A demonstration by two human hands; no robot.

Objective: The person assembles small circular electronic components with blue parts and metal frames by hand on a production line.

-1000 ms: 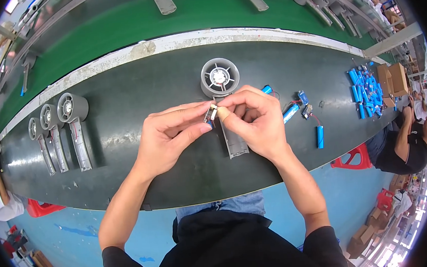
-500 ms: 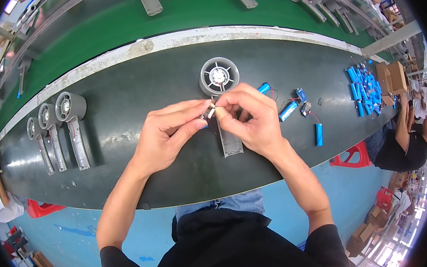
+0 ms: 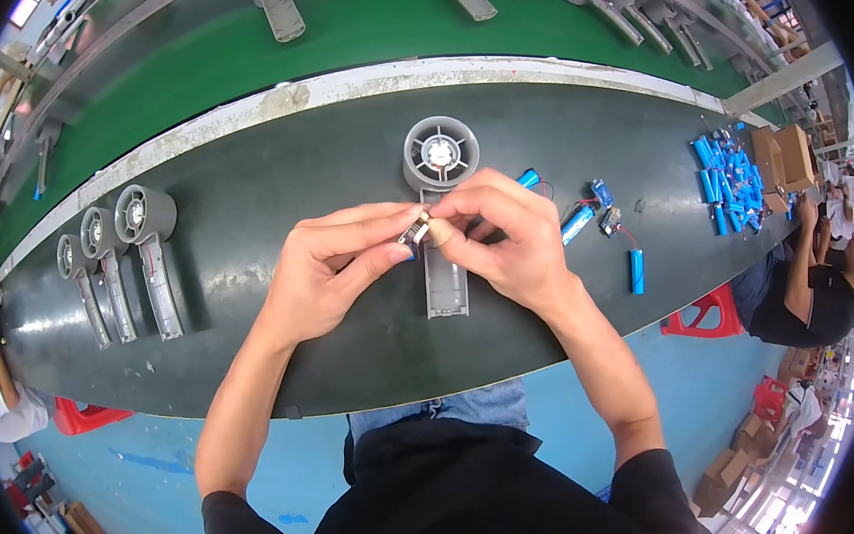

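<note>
Between my hands is a small circuit board point(image 3: 412, 232) with a pale edge, held above the table. My left hand point(image 3: 327, 275) has it pinched between thumb and fingers; a bit of blue shows under that thumb. With thumb and forefinger closed, my right hand point(image 3: 513, 240) grips the board's other end; whether a wire or plug is in that pinch is too small to tell. Just beyond lies a grey handheld fan housing point(image 3: 441, 153), its round head away from me. Its open, trough-like handle point(image 3: 447, 290) runs toward me, partly hidden by my hands.
Three similar grey fan housings point(image 3: 145, 214) lie at the left. Right of my hands are loose blue battery cells point(image 3: 637, 272) with wired boards, then a heap of blue cells point(image 3: 728, 183) beside a cardboard box point(image 3: 794, 156). Beyond the table's pale ledge runs a green belt point(image 3: 370, 46) carrying more housings.
The near end of the fan's handle has swung left, so it now points more squarely at me. Housings on the green belt have shifted left. Both hands keep their pinch on the board.
</note>
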